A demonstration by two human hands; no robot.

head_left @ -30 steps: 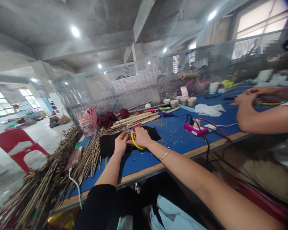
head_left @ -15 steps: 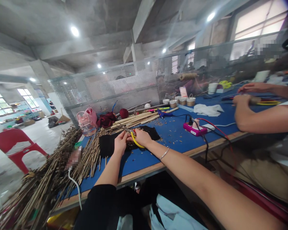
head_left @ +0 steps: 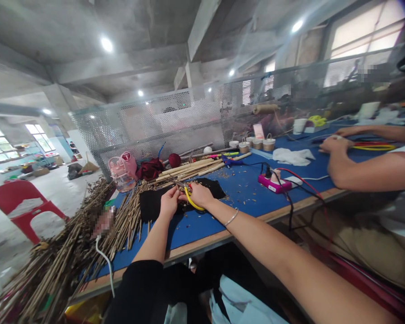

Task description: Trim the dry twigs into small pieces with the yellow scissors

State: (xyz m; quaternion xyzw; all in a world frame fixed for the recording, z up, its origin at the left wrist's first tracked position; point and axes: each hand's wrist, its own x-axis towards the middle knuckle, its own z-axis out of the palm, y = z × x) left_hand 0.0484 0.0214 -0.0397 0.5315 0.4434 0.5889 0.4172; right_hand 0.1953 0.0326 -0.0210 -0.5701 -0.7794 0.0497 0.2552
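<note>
My right hand [head_left: 201, 196] grips a pair of pruning shears with yellow handles [head_left: 191, 202]; their metal blades point away and to the left. Close beside it, my left hand [head_left: 169, 202] is closed in a pinch near the blades. What it pinches is too small and partly hidden to make out. Both hands are above a black cloth [head_left: 150, 203] spread on the blue tabletop [head_left: 195, 226]. To their left lies a heap of thin dry sticks [head_left: 127, 221], and behind them a bundle of thicker pale sticks [head_left: 189, 170].
A magenta power strip [head_left: 273, 183] with cables sits to the right. Further right are a co-worker's hands [head_left: 335, 144]. A pink bottle [head_left: 122, 171], dark red yarn [head_left: 150, 168] and small pots [head_left: 268, 144] stand along the mesh divider [head_left: 148, 126]. A red chair [head_left: 23, 202] is at left.
My hands and the shears stay in nearly the same place. The co-worker's hands have shifted slightly to the left.
</note>
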